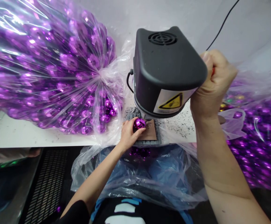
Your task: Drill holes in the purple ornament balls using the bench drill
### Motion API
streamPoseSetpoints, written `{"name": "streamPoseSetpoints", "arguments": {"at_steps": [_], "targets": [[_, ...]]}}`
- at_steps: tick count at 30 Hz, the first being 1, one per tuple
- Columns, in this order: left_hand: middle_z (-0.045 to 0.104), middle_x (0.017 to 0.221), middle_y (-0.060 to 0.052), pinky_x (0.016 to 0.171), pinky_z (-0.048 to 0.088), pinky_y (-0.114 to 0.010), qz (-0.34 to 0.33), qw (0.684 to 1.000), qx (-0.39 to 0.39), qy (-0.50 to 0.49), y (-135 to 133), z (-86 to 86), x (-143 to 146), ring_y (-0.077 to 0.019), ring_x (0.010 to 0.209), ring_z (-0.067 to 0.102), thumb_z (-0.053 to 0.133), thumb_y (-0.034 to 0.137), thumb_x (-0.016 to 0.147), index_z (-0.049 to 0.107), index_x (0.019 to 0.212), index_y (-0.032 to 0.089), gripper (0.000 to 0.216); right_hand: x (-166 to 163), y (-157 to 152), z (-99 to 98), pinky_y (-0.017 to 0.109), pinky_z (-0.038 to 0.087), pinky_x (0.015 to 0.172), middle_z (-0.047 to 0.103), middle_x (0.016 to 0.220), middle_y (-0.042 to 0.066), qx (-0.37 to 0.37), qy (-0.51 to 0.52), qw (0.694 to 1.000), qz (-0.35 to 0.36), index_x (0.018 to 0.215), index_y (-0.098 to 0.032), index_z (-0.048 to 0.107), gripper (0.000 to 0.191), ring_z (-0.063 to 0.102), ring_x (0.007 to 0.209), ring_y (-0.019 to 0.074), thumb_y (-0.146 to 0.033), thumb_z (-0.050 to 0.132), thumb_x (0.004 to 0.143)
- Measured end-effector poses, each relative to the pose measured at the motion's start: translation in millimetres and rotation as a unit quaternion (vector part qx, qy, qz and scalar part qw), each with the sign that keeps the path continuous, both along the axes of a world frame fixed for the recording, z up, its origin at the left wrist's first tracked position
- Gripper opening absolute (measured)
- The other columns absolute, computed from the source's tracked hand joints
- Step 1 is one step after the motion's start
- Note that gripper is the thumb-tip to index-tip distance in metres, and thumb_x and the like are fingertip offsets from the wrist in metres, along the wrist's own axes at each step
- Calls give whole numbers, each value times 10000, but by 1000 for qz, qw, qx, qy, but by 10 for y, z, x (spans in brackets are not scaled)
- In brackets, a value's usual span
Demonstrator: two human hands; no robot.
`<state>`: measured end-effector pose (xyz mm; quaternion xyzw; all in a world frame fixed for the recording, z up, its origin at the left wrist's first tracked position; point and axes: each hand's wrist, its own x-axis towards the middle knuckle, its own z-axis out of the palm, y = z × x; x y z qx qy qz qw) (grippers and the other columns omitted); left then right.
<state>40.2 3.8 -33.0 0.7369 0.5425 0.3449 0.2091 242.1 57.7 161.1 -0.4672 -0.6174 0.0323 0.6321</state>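
My left hand [128, 133] is closed around a shiny purple faceted ball [139, 123], holding it on the small base plate [152, 134] under the head of a black bench press machine [166, 70]. My right hand [213, 82] is a fist raised at the machine's right side, wrapped round a lever with a red tip that is mostly hidden in the fingers. Dark shavings [180, 124] lie scattered on the white table [21, 135] around the plate.
A large clear bag of purple balls [49, 68] lies on the table to the left. Another open bag of purple balls [261, 137] sits at the right. A plastic bag [144, 174] with a few balls hangs open below the table edge over my lap. A black cable [221, 26] runs up the wall.
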Motion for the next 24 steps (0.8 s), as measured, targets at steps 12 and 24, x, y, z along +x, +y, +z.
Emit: {"name": "streamPoseSetpoints", "arguments": {"at_steps": [12, 24], "targets": [[650, 1203, -90, 1139, 278, -490, -50, 997, 52, 24, -111, 38, 219, -265, 1167, 579, 726, 301, 849, 505, 1218, 206, 441, 13, 16, -55, 199, 211, 602, 227, 653, -36, 24, 10, 999, 23, 639, -152, 256, 564, 263, 618, -5, -607, 431, 922], [664, 1025, -64, 1120, 317, -513, 24, 998, 47, 20, -55, -22, 376, -264, 1069, 576, 676, 294, 850, 562, 1077, 208, 268, 27, -20, -60, 210, 187, 615, 250, 646, -35, 14, -5, 1000, 1, 659, -139, 298, 556, 250, 620, 3, -609, 401, 937]]}}
